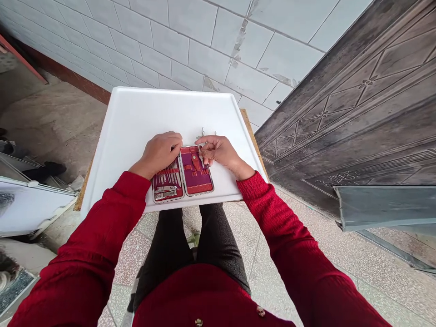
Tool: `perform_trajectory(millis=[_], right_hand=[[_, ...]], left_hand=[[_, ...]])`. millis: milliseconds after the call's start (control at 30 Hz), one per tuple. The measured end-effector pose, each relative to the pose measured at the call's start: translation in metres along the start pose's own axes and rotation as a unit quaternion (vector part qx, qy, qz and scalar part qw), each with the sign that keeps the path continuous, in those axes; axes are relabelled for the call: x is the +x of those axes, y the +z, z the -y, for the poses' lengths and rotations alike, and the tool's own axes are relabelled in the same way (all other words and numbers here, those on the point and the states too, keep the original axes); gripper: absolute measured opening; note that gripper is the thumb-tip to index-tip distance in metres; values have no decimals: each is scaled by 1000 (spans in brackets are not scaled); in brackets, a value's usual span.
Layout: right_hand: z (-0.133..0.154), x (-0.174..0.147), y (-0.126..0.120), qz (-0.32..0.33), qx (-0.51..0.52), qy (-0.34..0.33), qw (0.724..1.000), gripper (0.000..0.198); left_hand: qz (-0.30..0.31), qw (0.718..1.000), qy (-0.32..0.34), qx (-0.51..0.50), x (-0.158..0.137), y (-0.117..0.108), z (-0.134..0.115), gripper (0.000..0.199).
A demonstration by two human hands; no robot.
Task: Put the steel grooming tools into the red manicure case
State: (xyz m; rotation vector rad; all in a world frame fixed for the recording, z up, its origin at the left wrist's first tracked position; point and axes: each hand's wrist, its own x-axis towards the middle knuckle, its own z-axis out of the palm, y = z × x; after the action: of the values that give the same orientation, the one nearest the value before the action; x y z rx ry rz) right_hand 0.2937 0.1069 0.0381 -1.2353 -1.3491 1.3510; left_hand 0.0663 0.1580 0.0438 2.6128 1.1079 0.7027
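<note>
A manicure case [199, 189] lies open on a white tabletop [170, 109]. Its left half holds several slim metal tools under red straps, and nail clippers [165, 193] sit at the near end. Purple lining with red loops covers the right half. My left hand [161, 151] is curled over the far part of the left half, its fingertips at the case edge. Above the right half, my right hand [218, 152] pinches a small metal tool [200, 157], mostly hidden by the fingers. Beyond that hand lie metal pieces [203, 132] on the tabletop, partly covered; their kind is unclear.
A white tiled wall [197, 50] stands behind the table. To the right is a dark patterned metal door [340, 104], with a grey panel [384, 206] nearer me. My legs [218, 240] are under the near table edge. A white-framed object [34, 204] stands at the left.
</note>
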Motion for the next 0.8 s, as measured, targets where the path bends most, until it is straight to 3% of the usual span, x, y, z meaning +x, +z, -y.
perform_trajectory(millis=[400, 800], right_hand=[[-2, -3, 6, -15, -31, -5, 999, 15], [-3, 2, 3, -74, -55, -18, 996, 11]], left_hand=[[4, 1000, -23, -9, 0, 0, 0, 30], [4, 1000, -20, -5, 0, 1, 1, 29]])
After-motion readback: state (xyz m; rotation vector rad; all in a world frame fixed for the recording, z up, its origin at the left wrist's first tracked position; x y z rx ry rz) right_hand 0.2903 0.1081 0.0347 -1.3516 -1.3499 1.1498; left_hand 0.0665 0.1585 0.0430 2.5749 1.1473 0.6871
